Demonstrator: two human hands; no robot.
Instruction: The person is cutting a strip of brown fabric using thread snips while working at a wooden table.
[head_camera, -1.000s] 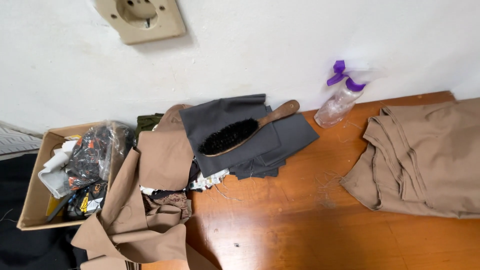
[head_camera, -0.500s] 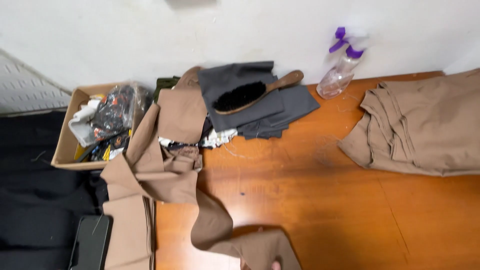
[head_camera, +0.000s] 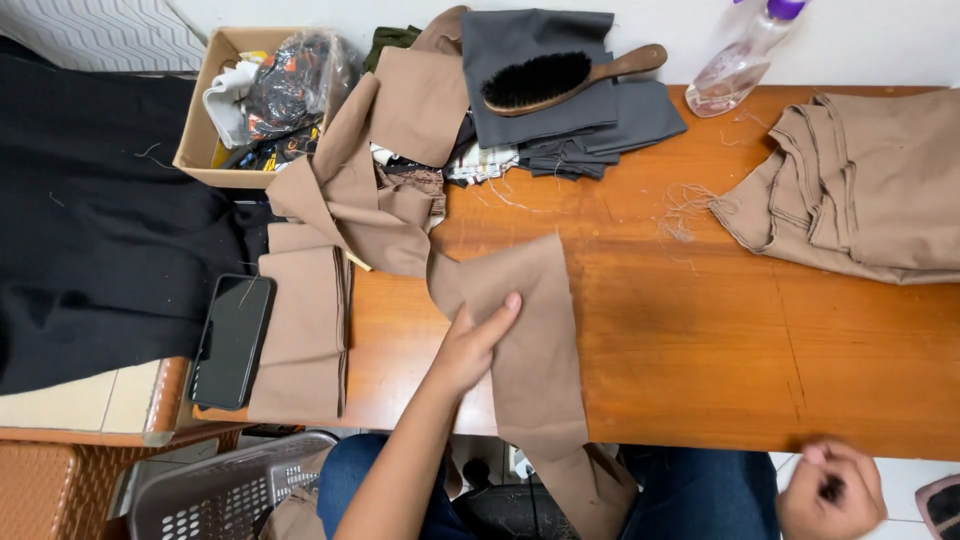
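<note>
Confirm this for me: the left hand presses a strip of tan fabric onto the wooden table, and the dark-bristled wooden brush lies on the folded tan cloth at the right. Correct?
Not quite. In the head view the dark-bristled wooden brush lies on the folded grey cloth by the wall, not on the folded tan cloth at the right. The rest holds: the left hand presses the strip of tan fabric onto the wooden table.

The left hand (head_camera: 472, 345) reaches up and forward from the lower middle of the view, its bare forearm angled from the lap toward the surface. The palm faces down, the fingers are loosely together, and the thumb (head_camera: 505, 310) stretches forward and to the right. The right hand (head_camera: 832, 488) sits low at the bottom right corner, drawn back below the near edge, its fingers curled inward into a loose fist with the knuckles up.
</note>
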